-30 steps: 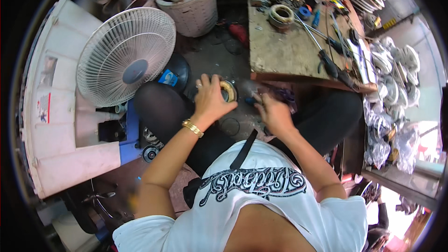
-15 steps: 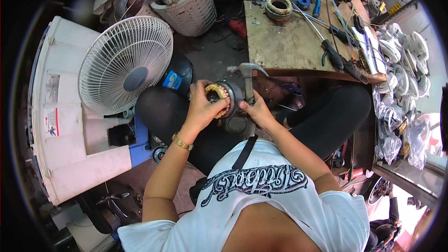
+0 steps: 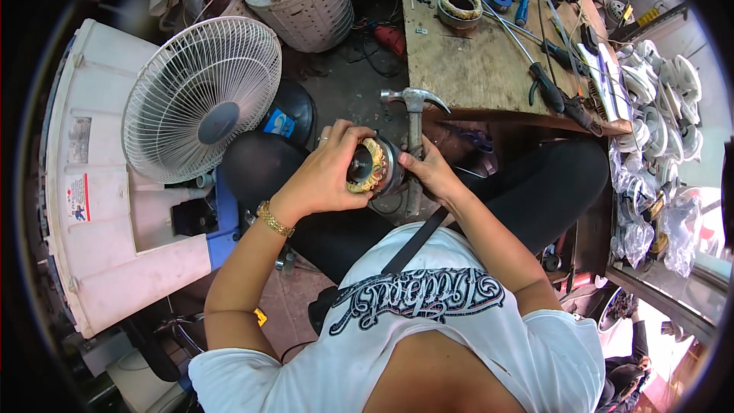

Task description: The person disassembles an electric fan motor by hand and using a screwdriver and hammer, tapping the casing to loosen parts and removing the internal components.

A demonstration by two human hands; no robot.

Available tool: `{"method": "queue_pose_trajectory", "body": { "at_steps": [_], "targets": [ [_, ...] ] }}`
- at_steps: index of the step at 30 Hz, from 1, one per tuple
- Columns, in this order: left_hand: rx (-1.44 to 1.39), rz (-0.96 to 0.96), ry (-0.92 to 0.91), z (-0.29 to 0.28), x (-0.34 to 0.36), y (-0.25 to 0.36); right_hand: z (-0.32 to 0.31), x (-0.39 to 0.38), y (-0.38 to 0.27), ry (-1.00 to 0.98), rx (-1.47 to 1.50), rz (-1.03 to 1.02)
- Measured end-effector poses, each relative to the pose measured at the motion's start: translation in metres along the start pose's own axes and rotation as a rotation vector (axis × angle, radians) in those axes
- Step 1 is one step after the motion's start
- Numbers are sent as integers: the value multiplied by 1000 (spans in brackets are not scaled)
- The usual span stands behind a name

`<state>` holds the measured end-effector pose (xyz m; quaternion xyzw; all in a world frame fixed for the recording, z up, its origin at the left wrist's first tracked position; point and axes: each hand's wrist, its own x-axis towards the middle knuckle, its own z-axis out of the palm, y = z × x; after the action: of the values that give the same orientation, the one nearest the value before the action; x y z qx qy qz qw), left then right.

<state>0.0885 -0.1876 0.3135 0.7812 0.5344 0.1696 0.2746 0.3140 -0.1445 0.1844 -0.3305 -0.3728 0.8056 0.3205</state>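
My left hand (image 3: 329,168) is wrapped round a round metal motor stator (image 3: 389,168) with a ring of yellow windings on its near face. My right hand (image 3: 432,172) grips a claw hammer (image 3: 417,99) upright by its handle, head uppermost, just right of the stator. The right thumb reaches against the stator's side. Both hands are closed on these objects between my bent legs, over the floor.
A white fan (image 3: 195,99) and white plastic housing (image 3: 88,260) stand left. A basket of cables (image 3: 306,15) is ahead. A wooden bench (image 3: 459,76) holds tools and another stator. Wrapped white parts (image 3: 661,99) line the right; another person (image 3: 631,367) is at lower right.
Both hands have brought the stator and hammer together, the stator tilted up toward me. The hammer, blurred earlier, now stands upright and has moved slightly farther from me than half a second ago.
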Motion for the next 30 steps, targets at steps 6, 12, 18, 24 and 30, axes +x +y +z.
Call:
{"method": "queue_pose_trajectory", "body": {
  "at_steps": [6, 12, 18, 24, 30],
  "targets": [
    [70, -52, 5, 12, 4, 0, -5, 5, -18, 4, -202, -3],
    [84, -371, 186, 46, 6, -31, -2, -40, -63, 201, -878, -279],
    [156, -421, 205, 47, 35, -31, -2, -51, -48, 177, -1095, -240],
    [177, -467, 156, 44, 34, -29, 49, -77, -150, 170, -846, -867],
    [336, -244, 54, 29, 41, -17, -31, -61, -9, 279, -1217, -132]
  ]
}}
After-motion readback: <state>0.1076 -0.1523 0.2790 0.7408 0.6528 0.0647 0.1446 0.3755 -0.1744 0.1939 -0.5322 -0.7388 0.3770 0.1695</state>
